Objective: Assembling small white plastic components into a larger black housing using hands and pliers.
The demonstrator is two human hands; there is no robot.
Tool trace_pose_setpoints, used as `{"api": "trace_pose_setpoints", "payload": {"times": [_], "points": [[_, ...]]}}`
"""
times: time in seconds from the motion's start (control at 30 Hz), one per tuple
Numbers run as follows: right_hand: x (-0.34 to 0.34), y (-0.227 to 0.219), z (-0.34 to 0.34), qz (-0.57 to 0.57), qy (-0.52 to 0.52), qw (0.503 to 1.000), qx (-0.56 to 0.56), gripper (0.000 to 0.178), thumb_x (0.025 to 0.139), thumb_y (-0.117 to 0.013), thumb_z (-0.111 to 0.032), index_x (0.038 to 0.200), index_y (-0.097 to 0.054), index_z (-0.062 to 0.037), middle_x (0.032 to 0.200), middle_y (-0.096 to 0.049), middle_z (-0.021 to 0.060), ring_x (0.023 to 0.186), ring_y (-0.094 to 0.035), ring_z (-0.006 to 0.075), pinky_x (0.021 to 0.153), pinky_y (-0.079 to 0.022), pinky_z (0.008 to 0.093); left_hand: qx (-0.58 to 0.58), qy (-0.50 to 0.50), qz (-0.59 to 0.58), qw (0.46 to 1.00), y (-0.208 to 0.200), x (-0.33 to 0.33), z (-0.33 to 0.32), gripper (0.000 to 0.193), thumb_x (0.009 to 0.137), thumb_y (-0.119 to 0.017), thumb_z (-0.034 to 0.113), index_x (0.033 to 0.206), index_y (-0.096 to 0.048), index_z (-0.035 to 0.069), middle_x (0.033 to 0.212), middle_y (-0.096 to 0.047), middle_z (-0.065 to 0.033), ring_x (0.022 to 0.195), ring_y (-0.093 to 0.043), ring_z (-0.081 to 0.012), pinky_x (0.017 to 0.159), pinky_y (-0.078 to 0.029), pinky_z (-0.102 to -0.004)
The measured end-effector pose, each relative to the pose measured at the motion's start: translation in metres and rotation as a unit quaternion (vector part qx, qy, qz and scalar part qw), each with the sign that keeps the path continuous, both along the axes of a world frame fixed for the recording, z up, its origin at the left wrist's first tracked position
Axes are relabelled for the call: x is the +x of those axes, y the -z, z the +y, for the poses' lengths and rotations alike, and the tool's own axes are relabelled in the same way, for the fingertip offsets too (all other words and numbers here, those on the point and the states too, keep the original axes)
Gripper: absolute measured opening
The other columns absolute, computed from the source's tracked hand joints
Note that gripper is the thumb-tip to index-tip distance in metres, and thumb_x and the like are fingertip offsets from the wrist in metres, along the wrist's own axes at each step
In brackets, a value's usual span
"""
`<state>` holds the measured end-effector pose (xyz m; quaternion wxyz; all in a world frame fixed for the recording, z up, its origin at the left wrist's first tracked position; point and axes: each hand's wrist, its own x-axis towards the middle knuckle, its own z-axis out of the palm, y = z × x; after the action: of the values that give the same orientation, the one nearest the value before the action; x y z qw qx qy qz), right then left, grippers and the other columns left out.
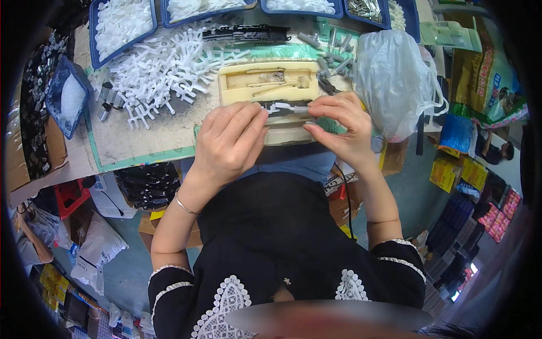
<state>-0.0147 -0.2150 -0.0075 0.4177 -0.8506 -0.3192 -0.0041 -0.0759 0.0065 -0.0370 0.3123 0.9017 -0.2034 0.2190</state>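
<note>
In the middle of the bench, a narrow dark plastic housing (pixel 282 111) lies along the near side of a cream-coloured jig (pixel 268 93). A white plastic piece (pixel 291 106) sits lengthwise in the housing. My left hand (pixel 228 138) closes its bent fingers at the housing's left end; their tips are partly hidden. At the right end, my right hand (pixel 344 124) grips the housing with its fingers above and its thumb on the near side. Dark-handled pliers (pixel 326 86) lie just beyond the right hand.
A heap of white stick-like plastic parts (pixel 164 73) covers the left of the bench. Blue trays of small parts (pixel 125 31) line the back. Grey cylinders (pixel 339 59) lie behind the jig, near a long black strip (pixel 248 33). A filled clear plastic bag (pixel 395 79) stands right.
</note>
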Motion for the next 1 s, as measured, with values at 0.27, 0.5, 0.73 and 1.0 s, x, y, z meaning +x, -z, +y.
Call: {"api": "trace_pose_setpoints", "payload": {"times": [0.27,0.5,0.73,1.0], "points": [[0.011,0.008,-0.003,0.018,-0.048,0.998,-0.026,0.029,0.06,-0.079,-0.009,0.087,-0.069,-0.0081,0.091,-0.067,0.002,0.086,-0.053,0.0207,0.078,-0.042,0.0314,0.038,-0.019,-0.004,0.999,0.007,-0.004,-0.009,0.034,0.07,-0.07,0.01,0.103,-0.066,0.007,0.099,-0.058,-0.0056,0.087,-0.057,-0.0218,0.075,-0.041,-0.0344],[0.014,0.005,-0.008,-0.067,-0.027,0.991,-0.116,0.026,0.064,-0.077,-0.019,0.088,-0.069,-0.0125,0.09,-0.061,-0.0003,0.09,-0.052,0.0224,0.079,-0.039,0.035,0.081,-0.047,-0.026,0.995,0.011,-0.002,-0.013,0.036,0.069,-0.071,0.014,0.105,-0.066,0.01,0.097,-0.056,-0.0035,0.085,-0.055,-0.0184,0.074,-0.036,-0.0305],[0.013,-0.001,-0.009,-0.025,0.038,0.999,0.012,0.022,0.07,-0.071,-0.009,0.092,-0.068,-0.0087,0.097,-0.059,0.0074,0.093,-0.052,0.0239,0.082,-0.04,0.0346,0.046,-0.037,0.009,0.998,-0.013,0.007,0.012,0.038,0.069,-0.071,0.017,0.105,-0.062,0.007,0.101,-0.057,-0.0059,0.091,-0.054,-0.0192,0.077,-0.036,-0.0341],[0.014,-0.008,0.004,-0.037,0.072,0.993,0.089,0.014,0.072,-0.066,0.001,0.086,-0.065,-0.0034,0.091,-0.061,0.0094,0.085,-0.055,0.0244,0.076,-0.044,0.0324,0.132,-0.248,-0.075,0.957,-0.046,0.165,0.206,0.025,0.086,-0.058,0.015,0.108,-0.062,0.003,0.103,-0.061,-0.0111,0.09,-0.061,-0.0225,0.08,-0.046,-0.029]]}}
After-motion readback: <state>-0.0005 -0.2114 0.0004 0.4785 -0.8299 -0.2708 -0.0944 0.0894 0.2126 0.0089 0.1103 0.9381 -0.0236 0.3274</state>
